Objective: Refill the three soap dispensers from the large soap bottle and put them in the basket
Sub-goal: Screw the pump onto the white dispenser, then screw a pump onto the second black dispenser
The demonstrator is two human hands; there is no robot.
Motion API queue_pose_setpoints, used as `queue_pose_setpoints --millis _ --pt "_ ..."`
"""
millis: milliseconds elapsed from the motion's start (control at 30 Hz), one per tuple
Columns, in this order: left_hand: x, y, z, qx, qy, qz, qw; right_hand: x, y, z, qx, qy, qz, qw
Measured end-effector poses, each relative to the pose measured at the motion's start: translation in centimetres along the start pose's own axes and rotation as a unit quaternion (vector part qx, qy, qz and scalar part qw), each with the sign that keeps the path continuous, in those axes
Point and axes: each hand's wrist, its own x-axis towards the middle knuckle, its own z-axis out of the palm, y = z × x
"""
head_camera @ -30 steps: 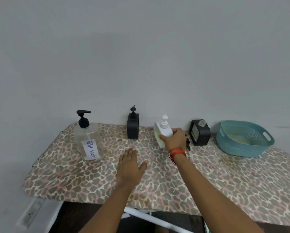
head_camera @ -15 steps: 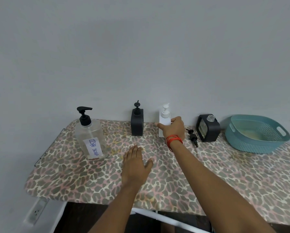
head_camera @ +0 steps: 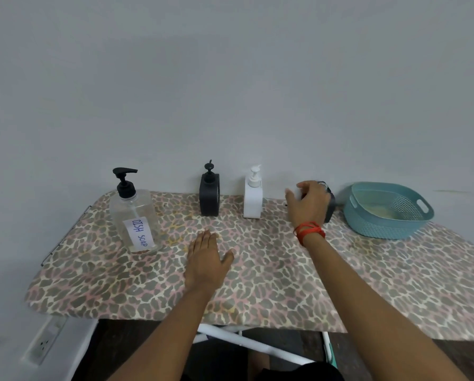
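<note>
Soap dispensers stand in a row at the back of the desk: a black dispenser beyond the left hand's fingertips, a white dispenser between the two hands, and a dark dispenser mostly hidden behind the right hand, with the teal basket just to that hand's outer side. The large soap bottle stands upright at the outer side of the left hand, which lies flat on the desk, fingers straight, holding nothing. The right hand curls over the dark dispenser's top, but blur and the hand's own back hide whether its fingers have closed on it. The step looks like fetching this dispenser for filling. Best to grip the body rather than the neck, keep it upright since a pale ring at its top may be an open mouth, clear the basket's rim, and set it down near the left hand, which can then steady it beside the large bottle.
</note>
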Motion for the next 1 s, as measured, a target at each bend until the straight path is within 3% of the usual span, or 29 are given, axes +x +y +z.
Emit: queue_pose_setpoints --millis 133,333,567,733,833,933,1000 --pt "-0.3 1.8 0.3 -0.027 -0.007 -0.003 1.0 2.2 2.8 -3.5 -0.095 0.021 0.072 0.993" --pt "-1.8 6.3 2.7 -0.067 -0.052 0.061 0.995 4.5 6.4 -4.5 -0.052 -0.116 0.15 0.981" --pt "-2.2 5.9 3.6 -0.049 -0.021 0.071 0.996 5.2 7.6 -4.7 -0.037 -0.158 0.146 0.976" --pt "-2.1 6.0 3.4 -0.083 -0.031 0.052 0.995 4.6 7.4 -5.3 -0.028 -0.14 0.127 0.982" --pt "-1.9 6.2 2.5 -0.168 -0.037 0.015 0.985 3.4 6.2 -6.7 0.0 -0.125 0.109 0.986" --pt "-1.8 6.4 1.0 -0.301 -0.059 -0.03 0.951 1.8 4.6 -8.1 0.023 -0.114 0.075 0.99" --pt "-1.9 6.4 0.2 -0.318 -0.064 -0.018 0.946 0.1 3.2 -8.9 0.038 -0.129 0.049 0.99"
